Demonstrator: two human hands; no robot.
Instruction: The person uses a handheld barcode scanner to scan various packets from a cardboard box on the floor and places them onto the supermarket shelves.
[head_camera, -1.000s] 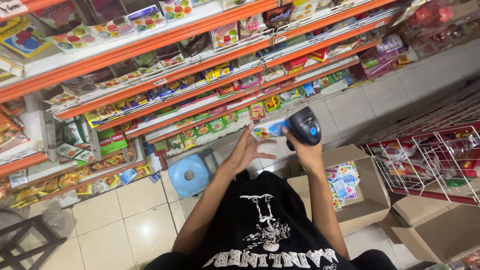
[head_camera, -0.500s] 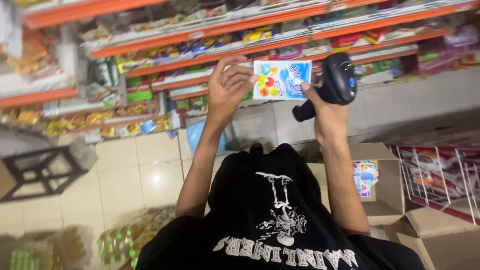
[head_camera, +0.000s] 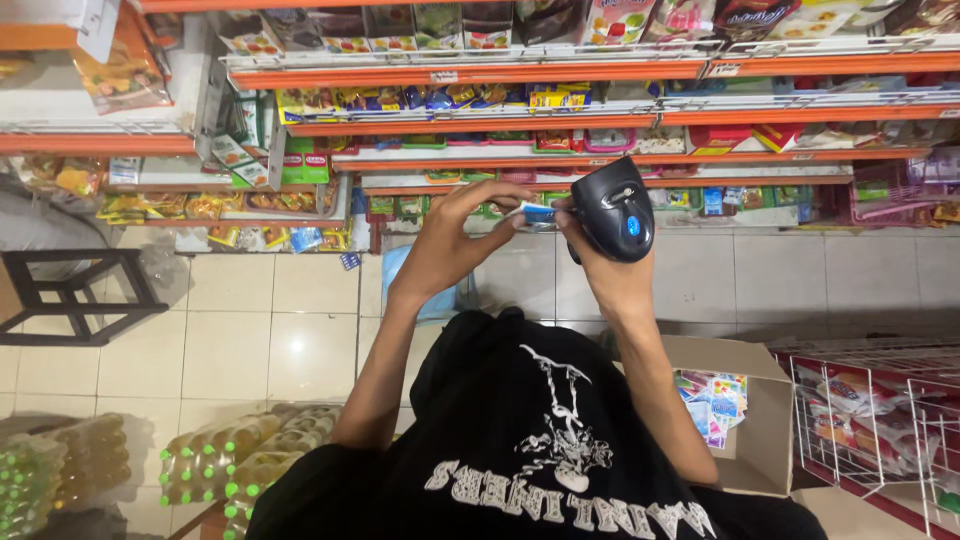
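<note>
1. As I read the head view from its left edge, a dark stool (head_camera: 75, 295) stands on the tiled floor (head_camera: 250, 330), and shrink-wrapped bottle packs (head_camera: 215, 465) lie in the lower left corner.
2. Above them I see orange shelves (head_camera: 480, 72) stocked with coloured packets.
3. Left hand (head_camera: 450, 245): raised before the shelves, its fingers (head_camera: 500, 195) curled closed on the near end of a small packet (head_camera: 535, 213).
4. Small packet: white and blue, seen edge-on, held in the air between the two hands, just left of the scanner's head.
5. Right hand (head_camera: 610, 285): fingers wrapped closed around the handle of a black handheld scanner (head_camera: 612, 210), whose head touches or nearly touches the packet; I cannot tell which.
6. Below the right forearm I see an open cardboard box (head_camera: 760, 400) holding more coloured packets.
7. A wire rack (head_camera: 870, 420) of goods stands at the far right.
</note>
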